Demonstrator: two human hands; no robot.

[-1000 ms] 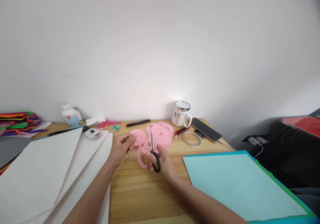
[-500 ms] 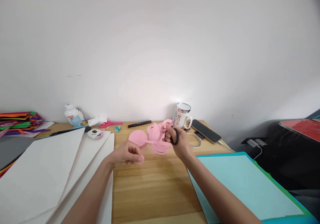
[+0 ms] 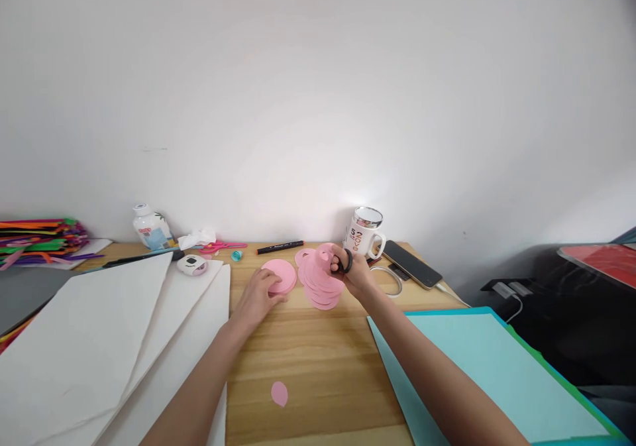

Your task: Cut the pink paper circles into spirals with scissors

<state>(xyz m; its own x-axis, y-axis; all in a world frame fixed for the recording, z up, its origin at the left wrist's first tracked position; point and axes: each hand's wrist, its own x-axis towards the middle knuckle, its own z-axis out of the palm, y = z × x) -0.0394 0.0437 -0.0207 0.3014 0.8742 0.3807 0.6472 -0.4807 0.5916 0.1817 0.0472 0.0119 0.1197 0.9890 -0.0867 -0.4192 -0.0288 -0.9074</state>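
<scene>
In the head view, taking from the pink disc stack (image 3: 283,274), toward the back edge of the desk (image 3: 313,360), seems the step, calling next for a light pinch; my left hand (image 3: 258,293) touches the stack's left side, though whether it grips I cannot tell. My right hand (image 3: 354,272) clasps scissors (image 3: 350,258) over the pink offcuts (image 3: 320,289), right of the stack.

the left forearm (image 3: 206,380), toward seven o'clock, is bare and slim, tapering toward a bare left hand (image 3: 257,295); the right forearm (image 3: 427,370), toward five o'clock, and right hand (image 3: 356,275) are likewise bare.
</scene>
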